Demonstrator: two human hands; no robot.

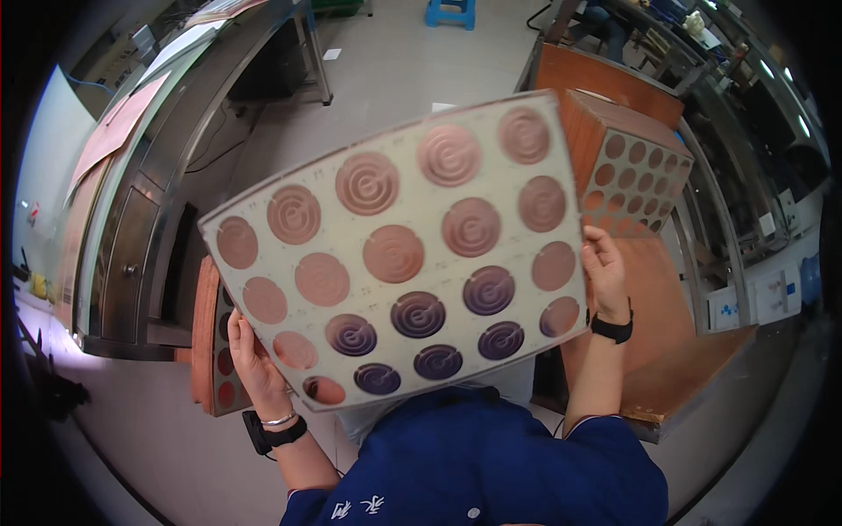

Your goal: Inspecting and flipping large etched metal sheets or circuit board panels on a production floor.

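Note:
I hold a large pale square panel [399, 254] with rows of round copper spiral discs up in front of me, tilted so its face fills the middle of the view. My left hand [254, 364] grips its lower left edge. My right hand [605, 267] grips its right edge. Both wrists wear black bands, and the left one also carries a thin metal bangle. The discs toward the lower edge look darker and purplish.
A stack of similar copper-disc panels [636, 171] stands at the right on an orange-brown bench [684, 368]. Another stack [210, 342] stands on edge at the lower left. A long steel cabinet [132, 237] runs along the left. A blue stool [450, 12] sits far back.

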